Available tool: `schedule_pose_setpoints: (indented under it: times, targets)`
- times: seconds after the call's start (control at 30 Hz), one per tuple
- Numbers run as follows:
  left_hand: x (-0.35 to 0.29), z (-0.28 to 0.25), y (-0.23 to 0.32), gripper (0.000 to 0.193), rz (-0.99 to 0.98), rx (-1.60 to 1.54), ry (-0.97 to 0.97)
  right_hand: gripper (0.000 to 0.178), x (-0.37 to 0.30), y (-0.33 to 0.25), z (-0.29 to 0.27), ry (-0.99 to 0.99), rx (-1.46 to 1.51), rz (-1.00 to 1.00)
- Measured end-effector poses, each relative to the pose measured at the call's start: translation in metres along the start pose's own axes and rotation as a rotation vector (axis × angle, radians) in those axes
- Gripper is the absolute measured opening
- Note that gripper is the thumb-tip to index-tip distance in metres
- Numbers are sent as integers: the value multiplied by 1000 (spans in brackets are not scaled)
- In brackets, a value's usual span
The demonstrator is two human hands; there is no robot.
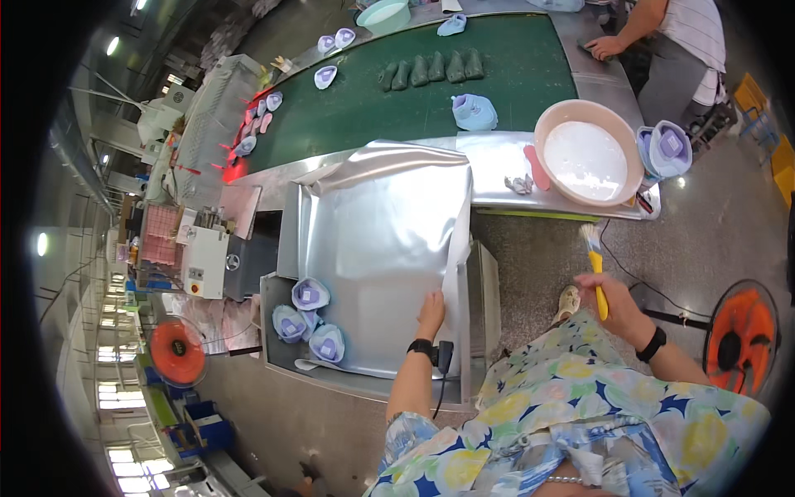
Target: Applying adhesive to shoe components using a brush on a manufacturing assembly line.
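My right hand [619, 313] is closed round the yellow handle of a paintbrush [596, 263], its pale bristles pointing away from me. My left hand [431, 316] rests, fingers curled, at the right edge of a shiny silver sheet [377, 257]; what its fingers hold, if anything, is hidden. This sheet lines a metal bin [364, 383] and rises to the conveyor's edge. In the bin's near left corner sit several light blue shoe uppers [310, 294] with lavender linings. A beige basin [546, 178] of white liquid stands on the metal ledge, beyond the brush.
Ahead runs a green conveyor belt [373, 108] bearing dark shoe lasts [436, 68] and blue uppers [474, 113]. More uppers [669, 149] stand right of the basin. Orange fans stand at left [177, 351] and right [743, 340]. Another person [683, 50] works at far right.
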State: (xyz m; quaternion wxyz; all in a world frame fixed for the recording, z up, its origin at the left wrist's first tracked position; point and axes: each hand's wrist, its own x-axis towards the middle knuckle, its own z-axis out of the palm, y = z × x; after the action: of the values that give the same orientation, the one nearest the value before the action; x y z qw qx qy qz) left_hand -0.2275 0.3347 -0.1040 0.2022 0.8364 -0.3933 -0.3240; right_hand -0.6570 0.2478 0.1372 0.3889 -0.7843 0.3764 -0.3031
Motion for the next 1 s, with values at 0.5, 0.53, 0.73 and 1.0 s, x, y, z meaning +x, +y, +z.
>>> schedule_pose_setpoints:
  times: [0.5, 0.53, 0.73, 1.0]
  targets:
    - [91, -107, 196, 24, -187, -655, 38, 41, 121, 87, -126, 250, 657, 355]
    - [117, -96, 225, 23, -219, -777, -27, 41, 125, 95, -130, 257, 655, 376]
    - [333, -27, 302, 29, -518, -1164, -265, 22, 166, 141, -133, 452, 389, 442]
    - [496, 49, 395, 48, -636, -948, -348, 18, 226, 176, -122, 612, 338, 842]
